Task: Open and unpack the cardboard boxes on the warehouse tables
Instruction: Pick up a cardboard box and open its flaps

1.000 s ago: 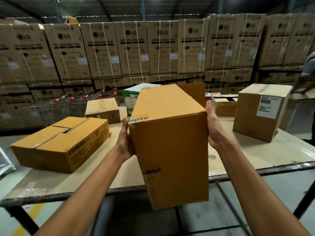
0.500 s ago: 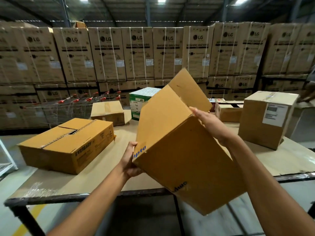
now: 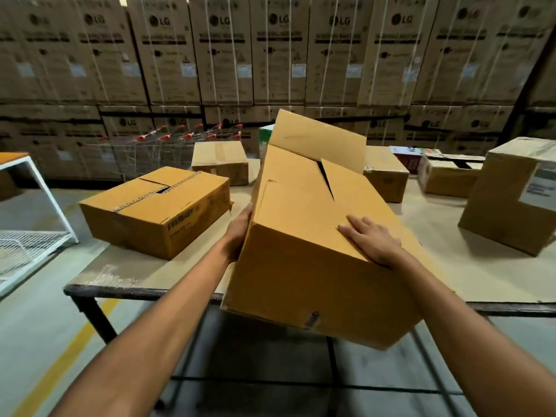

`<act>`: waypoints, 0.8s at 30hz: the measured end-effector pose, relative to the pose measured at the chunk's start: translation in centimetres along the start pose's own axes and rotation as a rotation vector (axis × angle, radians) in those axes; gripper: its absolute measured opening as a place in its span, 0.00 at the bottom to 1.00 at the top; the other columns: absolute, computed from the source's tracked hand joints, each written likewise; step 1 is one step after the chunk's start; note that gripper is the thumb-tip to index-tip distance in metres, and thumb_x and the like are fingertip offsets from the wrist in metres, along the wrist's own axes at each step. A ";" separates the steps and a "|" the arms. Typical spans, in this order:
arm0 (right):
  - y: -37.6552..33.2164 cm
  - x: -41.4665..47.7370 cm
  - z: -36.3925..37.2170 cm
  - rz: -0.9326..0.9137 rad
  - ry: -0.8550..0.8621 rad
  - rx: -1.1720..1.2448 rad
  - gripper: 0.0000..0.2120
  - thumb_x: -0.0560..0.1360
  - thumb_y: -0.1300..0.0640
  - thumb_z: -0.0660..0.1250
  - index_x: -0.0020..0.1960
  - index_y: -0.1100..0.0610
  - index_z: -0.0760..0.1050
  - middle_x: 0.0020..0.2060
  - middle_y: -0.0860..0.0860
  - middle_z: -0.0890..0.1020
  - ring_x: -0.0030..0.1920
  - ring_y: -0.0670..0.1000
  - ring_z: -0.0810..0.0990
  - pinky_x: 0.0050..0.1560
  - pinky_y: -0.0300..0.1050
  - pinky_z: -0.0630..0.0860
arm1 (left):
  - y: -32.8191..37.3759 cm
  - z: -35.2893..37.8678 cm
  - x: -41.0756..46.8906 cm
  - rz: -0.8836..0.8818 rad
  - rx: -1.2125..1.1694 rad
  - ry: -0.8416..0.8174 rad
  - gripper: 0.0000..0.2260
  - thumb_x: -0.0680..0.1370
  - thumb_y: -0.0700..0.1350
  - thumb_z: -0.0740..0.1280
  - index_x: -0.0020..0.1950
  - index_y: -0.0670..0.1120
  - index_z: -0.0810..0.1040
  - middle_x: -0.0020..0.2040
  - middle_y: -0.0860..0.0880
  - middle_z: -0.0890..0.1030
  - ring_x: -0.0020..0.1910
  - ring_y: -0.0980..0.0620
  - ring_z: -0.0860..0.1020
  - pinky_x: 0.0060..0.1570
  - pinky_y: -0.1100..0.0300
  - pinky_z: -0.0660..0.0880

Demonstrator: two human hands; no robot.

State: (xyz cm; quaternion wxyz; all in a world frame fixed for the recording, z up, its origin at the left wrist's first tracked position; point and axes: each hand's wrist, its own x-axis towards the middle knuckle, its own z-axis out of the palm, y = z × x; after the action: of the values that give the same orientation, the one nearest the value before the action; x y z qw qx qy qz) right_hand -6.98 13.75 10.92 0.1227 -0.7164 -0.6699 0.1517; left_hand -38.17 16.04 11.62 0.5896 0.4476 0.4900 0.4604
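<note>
1. While the long brown box (image 3: 301,251) hangs tilted across the near edge of the table (image 3: 481,275), its lower end jutting out past that edge toward the person, the job looks plain: get it lying flat before opening anything.
2. Right hand (image 3: 371,242) lies flat on the upper face, fingers straight and spread. It presses down and grips nothing.
3. Left hand (image 3: 240,233) braces the left side wall, thumb along the corner. The other fingers are hidden behind the cardboard, so I cannot tell whether they curl or lie flat.
4. At the far end a flap (image 3: 319,139) stands up, and a dark slit (image 3: 326,182) gapes between two panels of the upper face. That end looks loose already, so I'd slide the box forward gently rather than drop it.
5. Landing room looks best mid-table, between the Eveready box (image 3: 156,209) toward the near left corner and the tall labelled box (image 3: 505,200) toward the right edge.
6. The right palm offers no real hold, only pressure. A hand under the overhanging end would be the safer way to guide it.
</note>
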 end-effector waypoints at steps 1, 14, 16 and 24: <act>-0.9 -0.1 0.4 0.000 -0.005 -0.034 0.42 0.69 0.20 0.41 0.78 0.36 0.50 0.80 0.48 0.55 0.78 0.60 0.55 0.70 0.74 0.54 | 0.0 -0.4 -0.2 -0.016 -0.033 -0.019 0.20 0.84 0.59 0.55 0.51 0.47 0.81 0.39 0.48 0.85 0.35 0.53 0.84 0.33 0.60 0.78; -7.8 -0.1 6.8 -0.015 -0.022 -0.242 0.41 0.72 0.22 0.41 0.80 0.40 0.46 0.81 0.53 0.46 0.79 0.64 0.45 0.71 0.76 0.42 | -2.3 -6.4 2.4 0.116 0.929 0.085 0.26 0.84 0.54 0.58 0.80 0.51 0.56 0.79 0.47 0.59 0.76 0.44 0.61 0.72 0.45 0.60; -7.6 0.2 6.2 -0.039 -0.030 -0.310 0.43 0.70 0.20 0.41 0.80 0.40 0.46 0.81 0.53 0.49 0.79 0.64 0.48 0.71 0.75 0.47 | -2.4 -6.4 2.3 0.200 1.066 0.099 0.24 0.84 0.54 0.57 0.78 0.50 0.61 0.80 0.49 0.59 0.76 0.46 0.61 0.72 0.46 0.61; -7.9 3.7 1.0 0.078 -0.267 -0.315 0.56 0.59 0.19 0.64 0.79 0.42 0.53 0.79 0.54 0.57 0.77 0.63 0.53 0.70 0.77 0.51 | -2.7 -5.0 0.2 0.197 0.927 0.432 0.21 0.80 0.50 0.66 0.72 0.49 0.69 0.65 0.47 0.74 0.60 0.47 0.75 0.51 0.54 0.74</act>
State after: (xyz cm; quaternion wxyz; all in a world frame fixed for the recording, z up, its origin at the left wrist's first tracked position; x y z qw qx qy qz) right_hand -14.43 18.02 12.75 -0.0868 -0.7256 -0.6675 0.1432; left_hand -42.85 16.19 8.36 0.1690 0.6005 0.7084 0.3302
